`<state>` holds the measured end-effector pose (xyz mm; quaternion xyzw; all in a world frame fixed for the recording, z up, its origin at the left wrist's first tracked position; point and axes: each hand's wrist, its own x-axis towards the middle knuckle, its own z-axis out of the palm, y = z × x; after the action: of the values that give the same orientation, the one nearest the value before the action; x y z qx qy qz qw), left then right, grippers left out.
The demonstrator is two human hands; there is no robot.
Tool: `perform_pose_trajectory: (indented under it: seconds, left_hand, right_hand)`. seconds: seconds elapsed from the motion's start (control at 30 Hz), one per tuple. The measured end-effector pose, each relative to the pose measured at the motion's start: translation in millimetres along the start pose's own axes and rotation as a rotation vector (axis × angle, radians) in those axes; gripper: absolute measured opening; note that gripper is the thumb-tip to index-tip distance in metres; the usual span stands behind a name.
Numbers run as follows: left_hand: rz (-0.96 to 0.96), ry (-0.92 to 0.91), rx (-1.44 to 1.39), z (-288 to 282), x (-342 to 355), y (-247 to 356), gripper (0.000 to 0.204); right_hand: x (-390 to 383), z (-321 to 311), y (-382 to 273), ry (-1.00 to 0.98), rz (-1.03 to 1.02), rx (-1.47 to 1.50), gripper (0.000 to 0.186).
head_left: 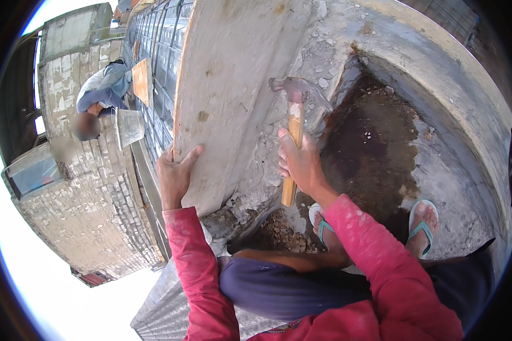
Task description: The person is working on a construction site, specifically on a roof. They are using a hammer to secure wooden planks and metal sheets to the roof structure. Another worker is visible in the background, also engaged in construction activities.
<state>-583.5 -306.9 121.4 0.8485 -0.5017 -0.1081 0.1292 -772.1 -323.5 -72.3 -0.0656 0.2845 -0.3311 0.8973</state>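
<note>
A claw hammer [295,116] with a wooden handle and a worn metal head is gripped in my right hand [302,162]. Its head points away from me, over broken concrete rubble. With my left hand [177,171] I grasp the left edge of a wide, pale board [227,85], thumb on its face and fingers curled around the edge. The board lies along the rough concrete ledge [267,153], and the hammer head is just right of it. Whatever the left fingertips touch behind the board is hidden.
A recessed pit with a wet, dark floor [370,136] lies right of the ledge, bounded by a curved concrete wall [466,96]. My sandalled feet [424,227] stand there. Left of the board runs a rebar grid [159,62]; another person [105,88] crouches beyond, near a bucket [129,128].
</note>
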Motion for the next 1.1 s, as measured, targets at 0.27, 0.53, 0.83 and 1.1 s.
perform_pose_trajectory:
  seconds: [0.27,0.53,0.83,1.1]
  left_hand:
    - [0.030,0.003,0.033,3,8,-3,0.038]
    - [0.076,0.021,0.146,3,9,-5,0.041]
    - [0.115,0.052,0.107,3,10,-12,0.045]
    - [0.078,0.029,0.089,5,13,-2,0.046]
  right_hand:
    - [19,-2,32,0.228,-0.525,-0.529,0.047]
    - [14,2,40,0.198,-0.485,-0.572,0.036]
    - [-5,8,54,0.143,-0.760,-0.665,0.037]
    - [49,21,84,0.187,-0.978,-0.752,0.035]
